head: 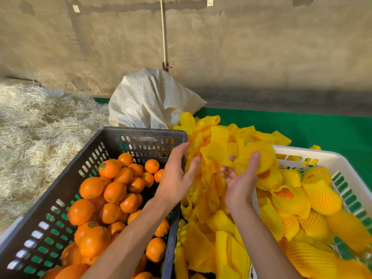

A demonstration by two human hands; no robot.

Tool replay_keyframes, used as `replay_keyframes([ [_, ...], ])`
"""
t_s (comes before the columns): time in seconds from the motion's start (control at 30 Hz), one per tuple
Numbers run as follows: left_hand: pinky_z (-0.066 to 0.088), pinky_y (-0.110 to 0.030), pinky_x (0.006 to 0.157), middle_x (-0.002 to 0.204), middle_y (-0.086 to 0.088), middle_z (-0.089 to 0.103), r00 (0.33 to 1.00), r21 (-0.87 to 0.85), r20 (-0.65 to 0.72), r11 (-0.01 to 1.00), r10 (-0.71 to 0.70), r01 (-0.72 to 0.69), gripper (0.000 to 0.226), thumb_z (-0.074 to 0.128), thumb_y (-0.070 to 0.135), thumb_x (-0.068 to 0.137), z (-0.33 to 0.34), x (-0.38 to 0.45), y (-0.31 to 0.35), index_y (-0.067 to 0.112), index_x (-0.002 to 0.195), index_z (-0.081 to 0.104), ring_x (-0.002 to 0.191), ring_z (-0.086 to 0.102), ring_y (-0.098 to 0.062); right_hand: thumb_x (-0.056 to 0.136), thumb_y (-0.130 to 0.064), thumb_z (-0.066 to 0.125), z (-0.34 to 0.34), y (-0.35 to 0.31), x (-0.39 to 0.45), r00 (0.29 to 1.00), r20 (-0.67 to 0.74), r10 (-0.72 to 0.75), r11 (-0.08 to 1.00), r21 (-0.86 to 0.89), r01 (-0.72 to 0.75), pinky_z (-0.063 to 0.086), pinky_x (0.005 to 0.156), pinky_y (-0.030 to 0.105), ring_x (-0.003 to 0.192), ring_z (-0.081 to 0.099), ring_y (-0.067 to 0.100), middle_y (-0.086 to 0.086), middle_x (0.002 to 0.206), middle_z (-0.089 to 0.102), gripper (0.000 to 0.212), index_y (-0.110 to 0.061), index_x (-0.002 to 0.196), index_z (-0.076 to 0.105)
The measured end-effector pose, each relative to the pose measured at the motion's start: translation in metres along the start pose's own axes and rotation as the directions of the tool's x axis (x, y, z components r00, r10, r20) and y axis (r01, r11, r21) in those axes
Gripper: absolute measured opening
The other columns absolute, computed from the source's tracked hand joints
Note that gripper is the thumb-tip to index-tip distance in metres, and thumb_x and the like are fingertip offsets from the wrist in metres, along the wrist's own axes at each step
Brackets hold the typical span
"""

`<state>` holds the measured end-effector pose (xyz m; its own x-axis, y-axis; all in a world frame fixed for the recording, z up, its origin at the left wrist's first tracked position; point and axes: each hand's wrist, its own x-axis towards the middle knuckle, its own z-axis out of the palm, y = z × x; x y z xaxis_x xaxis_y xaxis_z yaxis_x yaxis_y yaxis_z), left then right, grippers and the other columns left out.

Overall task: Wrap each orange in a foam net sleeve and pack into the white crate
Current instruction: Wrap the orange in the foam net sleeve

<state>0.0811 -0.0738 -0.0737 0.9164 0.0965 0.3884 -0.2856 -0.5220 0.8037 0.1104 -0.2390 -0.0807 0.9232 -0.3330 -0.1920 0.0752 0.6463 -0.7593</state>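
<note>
A black crate [141, 131] on the left holds several bare oranges [109, 168]. Between the crates lies a heap of loose yellow foam net sleeves [209, 234]. The white crate [330, 158] on the right holds several sleeved oranges [320, 195]. My right hand [240, 184] is raised over the heap at the white crate's near-left corner. Its thumb and fingers hold a sleeved orange [263, 158] by the net, and a bit of orange peel shows below. My left hand [177, 174] hovers over the black crate's right rim with fingers spread, holding nothing.
A white woven sack [153, 99] stands behind the black crate. Pale straw-like wood wool [40, 125] is piled at the left. A green cloth [302, 127] covers the surface behind the crates, in front of a rough wall with a thin vertical pole [164, 33].
</note>
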Motion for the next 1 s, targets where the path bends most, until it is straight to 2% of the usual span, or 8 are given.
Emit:
replay_keyframes([
  [0.27, 0.039, -0.036, 0.105, 0.145, -0.017, 0.047, 0.917, 0.432, 0.023, 0.831, -0.399, 0.351, 0.044, 0.046, 0.029, 0.109, -0.015, -0.005, -0.082, 0.004, 0.145, 0.043, 0.133, 0.045, -0.033, 0.104, -0.029, 0.057, -0.011, 0.014, 0.016, 0.990, 0.111, -0.088, 0.897, -0.424, 0.127, 0.051, 0.048, 0.025, 0.056, 0.067, 0.016, 0.006, 0.112, 0.070, 0.036, -0.016, 0.136, 0.048],
  [0.4, 0.039, -0.050, 0.114, 0.152, -0.020, 0.038, 0.597, 0.696, 0.275, 0.584, -0.754, 0.417, 0.052, 0.049, 0.033, 0.107, -0.012, -0.032, -0.104, 0.009, 0.151, 0.035, 0.138, 0.041, -0.042, 0.105, -0.027, 0.055, -0.027, 0.041, 0.013, 0.894, 0.392, 0.216, 0.478, -0.841, 0.253, 0.058, 0.064, 0.038, 0.071, 0.071, 0.013, 0.003, 0.122, 0.064, 0.033, -0.027, 0.137, 0.049],
  [0.5, 0.034, -0.045, 0.118, 0.157, -0.019, 0.037, 0.265, 0.614, 0.383, 0.458, -0.885, 0.643, 0.050, 0.031, 0.020, 0.113, -0.004, -0.046, -0.089, -0.001, 0.158, 0.024, 0.140, 0.042, -0.037, 0.105, -0.023, 0.051, -0.038, 0.055, 0.007, 0.733, 0.491, 0.471, 0.138, -0.862, 0.488, 0.050, 0.103, 0.038, 0.125, 0.059, 0.021, -0.001, 0.147, 0.050, 0.050, -0.032, 0.152, 0.039],
  [0.6, 0.045, -0.036, 0.097, 0.136, -0.013, 0.048, 0.226, 0.760, 0.397, 0.457, -0.890, 0.463, 0.053, 0.050, 0.024, 0.109, -0.011, -0.037, -0.063, 0.003, 0.156, 0.035, 0.101, 0.057, -0.027, 0.102, -0.020, 0.051, -0.034, 0.066, -0.001, 0.638, 0.465, 0.614, -0.035, -0.791, 0.610, 0.049, 0.103, 0.039, 0.131, 0.051, 0.029, 0.003, 0.146, 0.046, 0.053, -0.034, 0.152, 0.040],
  [0.7, 0.057, -0.023, 0.078, 0.156, -0.018, 0.041, 0.175, 0.761, 0.453, 0.482, -0.874, 0.434, 0.051, 0.039, 0.021, 0.111, -0.010, -0.034, -0.053, 0.001, 0.157, 0.031, 0.101, 0.064, -0.026, 0.104, -0.024, 0.052, -0.030, 0.076, -0.011, 0.626, 0.400, 0.669, -0.172, -0.736, 0.654, 0.050, 0.077, 0.030, 0.110, 0.063, 0.030, 0.007, 0.141, 0.052, 0.048, -0.035, 0.150, 0.044],
  [0.83, 0.046, -0.022, 0.041, 0.111, -0.008, 0.060, 0.340, 0.580, 0.380, 0.508, -0.860, 0.637, 0.048, 0.028, 0.017, 0.111, -0.004, -0.028, -0.060, -0.005, 0.154, 0.033, 0.068, 0.047, -0.018, 0.107, -0.019, 0.046, -0.030, 0.076, -0.013, 0.605, 0.322, 0.728, -0.259, -0.688, 0.678, 0.052, 0.097, 0.035, 0.122, 0.060, 0.032, 0.013, 0.145, 0.055, 0.046, -0.021, 0.153, 0.044],
  [0.93, 0.057, -0.033, 0.083, 0.118, -0.015, 0.055, 0.555, 0.708, 0.152, 0.482, -0.818, 0.517, 0.045, 0.051, 0.012, 0.105, -0.017, -0.006, -0.068, 0.002, 0.147, 0.041, 0.101, 0.060, -0.031, 0.103, -0.011, 0.049, -0.027, 0.074, -0.011, 0.694, 0.344, 0.633, -0.266, -0.745, 0.612, 0.051, 0.087, 0.037, 0.114, 0.063, 0.034, 0.017, 0.129, 0.064, 0.028, -0.010, 0.127, 0.062],
  [1.0, 0.050, -0.041, 0.103, 0.141, -0.021, 0.044, 0.850, 0.727, 0.011, 0.588, -0.526, 0.354, 0.054, 0.061, 0.009, 0.099, -0.027, 0.002, -0.070, 0.003, 0.148, 0.039, 0.125, 0.052, -0.038, 0.106, -0.025, 0.046, -0.022, 0.067, -0.010, 0.790, 0.431, 0.437, -0.195, -0.812, 0.551, 0.047, 0.072, 0.037, 0.094, 0.065, 0.034, 0.011, 0.103, 0.068, 0.021, -0.015, 0.097, 0.062],
])
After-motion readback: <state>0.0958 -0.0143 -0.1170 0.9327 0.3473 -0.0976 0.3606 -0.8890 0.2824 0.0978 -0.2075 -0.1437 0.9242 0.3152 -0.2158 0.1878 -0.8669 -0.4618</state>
